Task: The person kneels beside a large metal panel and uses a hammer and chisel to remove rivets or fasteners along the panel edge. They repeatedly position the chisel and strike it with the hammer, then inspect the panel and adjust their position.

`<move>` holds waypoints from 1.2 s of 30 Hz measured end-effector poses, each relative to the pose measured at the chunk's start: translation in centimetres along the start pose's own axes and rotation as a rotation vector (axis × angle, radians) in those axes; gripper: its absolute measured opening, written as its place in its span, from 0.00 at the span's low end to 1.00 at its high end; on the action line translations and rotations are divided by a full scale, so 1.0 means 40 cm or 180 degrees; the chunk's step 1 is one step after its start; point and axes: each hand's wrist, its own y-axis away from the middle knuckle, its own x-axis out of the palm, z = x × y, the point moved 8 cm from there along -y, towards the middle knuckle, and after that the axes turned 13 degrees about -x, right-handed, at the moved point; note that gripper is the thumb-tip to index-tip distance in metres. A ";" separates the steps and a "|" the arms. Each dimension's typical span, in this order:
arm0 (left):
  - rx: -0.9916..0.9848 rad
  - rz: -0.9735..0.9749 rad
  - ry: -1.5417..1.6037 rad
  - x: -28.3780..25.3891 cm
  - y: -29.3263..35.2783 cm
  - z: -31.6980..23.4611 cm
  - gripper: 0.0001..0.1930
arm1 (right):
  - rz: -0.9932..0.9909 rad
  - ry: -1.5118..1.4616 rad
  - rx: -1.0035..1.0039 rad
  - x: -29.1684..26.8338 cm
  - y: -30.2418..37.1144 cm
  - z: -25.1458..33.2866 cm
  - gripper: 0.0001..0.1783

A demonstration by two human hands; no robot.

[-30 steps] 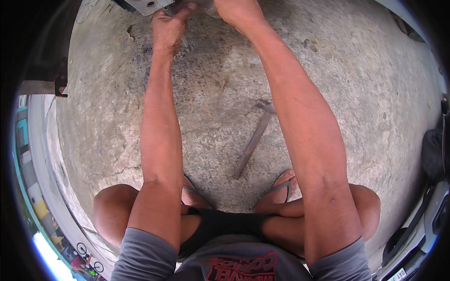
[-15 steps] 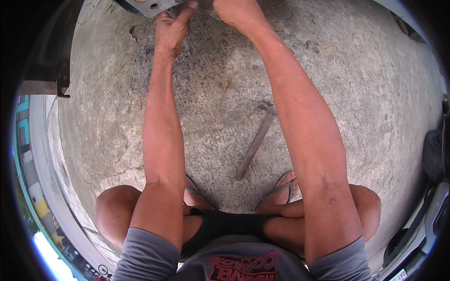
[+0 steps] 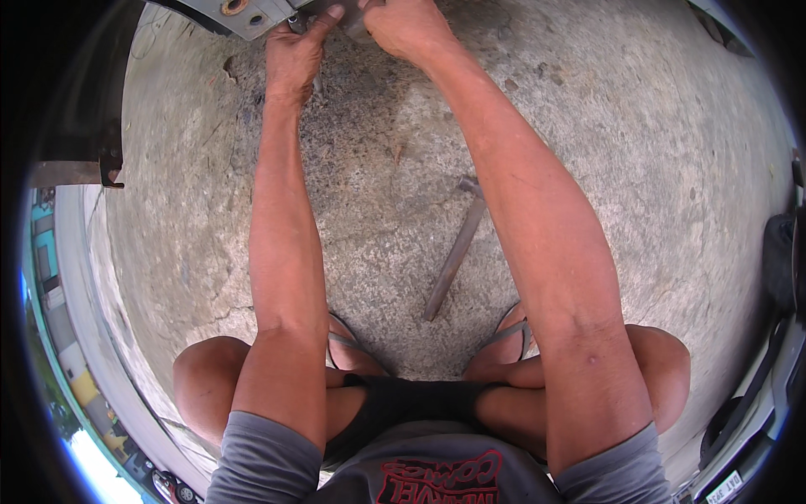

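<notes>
At the top edge, my left hand point(image 3: 292, 60) is closed beside the lower corner of a pale grey metal panel point(image 3: 256, 18) with round holes in it. A thin, shiny metal tool point(image 3: 317, 84) sticks out below that hand; its kind cannot be made out. My right hand point(image 3: 409, 29) is just to the right, fingers curled and partly cut off by the frame edge. What it grips is hidden. On the concrete between my forearms lies a hammer point(image 3: 456, 259), its head away from me and partly near my right forearm.
Stained concrete floor point(image 3: 378, 218) spreads around my sandalled feet point(image 3: 504, 340). A dark part with a metal bracket point(image 3: 111, 166) juts in at the left. A vehicle point(image 3: 756, 412) stands at the lower right, and a road point(image 3: 109, 336) runs along the left rim.
Both hands have shifted slightly left in the picture, and more of the holed metal panel shows. The hammer still lies on the floor.
</notes>
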 end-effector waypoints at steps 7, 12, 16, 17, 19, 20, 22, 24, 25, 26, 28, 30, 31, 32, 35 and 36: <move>-0.0010 -0.0053 -0.0502 -0.021 -0.016 0.000 0.20 | 0.0106 -0.0052 -0.0212 0.009 0.017 0.027 0.23; 0.0343 0.0249 -0.0179 -0.014 -0.022 -0.006 0.23 | 0.0344 0.0022 0.0222 0.013 0.032 0.025 0.28; 0.0558 0.0352 -0.0207 -0.061 -0.040 0.005 0.26 | 0.0437 -0.0028 0.0106 0.027 0.055 0.038 0.31; 0.0503 0.0305 -0.0374 -0.052 -0.040 0.002 0.26 | 0.0415 0.0316 0.0230 0.017 0.074 0.007 0.30; 0.0404 0.0208 -0.0711 -0.035 -0.044 -0.011 0.26 | 0.0365 0.1001 0.0478 -0.003 0.121 -0.051 0.29; 0.0416 0.0140 -0.0786 -0.026 -0.039 -0.020 0.24 | 0.0585 0.1125 0.0736 -0.007 0.149 -0.089 0.28; 0.0446 0.0015 -0.0929 -0.002 -0.027 -0.033 0.21 | 0.1008 0.1367 0.1267 -0.049 0.210 -0.161 0.26; 0.0508 0.0284 -0.0671 -0.045 -0.050 -0.002 0.27 | 0.2188 0.2016 0.1296 -0.004 0.293 -0.140 0.24; 0.0561 0.0456 -0.0508 -0.047 -0.059 0.009 0.30 | 0.2778 0.1786 0.1770 0.002 0.364 -0.155 0.30; 0.0608 0.0543 -0.0299 -0.032 -0.056 0.018 0.32 | 0.3341 0.1531 0.2293 0.000 0.453 -0.175 0.37; 0.0687 0.0663 0.0089 -0.016 -0.046 0.032 0.34 | 0.3755 0.1435 0.2540 0.003 0.602 -0.169 0.45; 0.0495 0.0818 0.0070 0.020 -0.053 0.046 0.37 | 0.3674 0.1224 0.3033 0.004 0.742 -0.183 0.44; 0.0391 0.0876 0.0047 0.028 -0.055 0.056 0.39 | 0.3393 0.1256 0.3053 0.003 0.772 -0.181 0.42; 0.0445 0.0816 0.0033 0.028 -0.056 0.060 0.40 | 0.3120 0.1291 0.3057 0.003 0.796 -0.178 0.40; 0.0615 0.0690 0.0044 0.032 -0.049 0.078 0.43 | 0.2511 0.1608 0.2652 -0.007 0.834 -0.202 0.36; 0.0683 0.0668 0.0065 0.029 -0.045 0.085 0.44 | 0.2349 0.1736 0.2424 -0.006 0.839 -0.209 0.35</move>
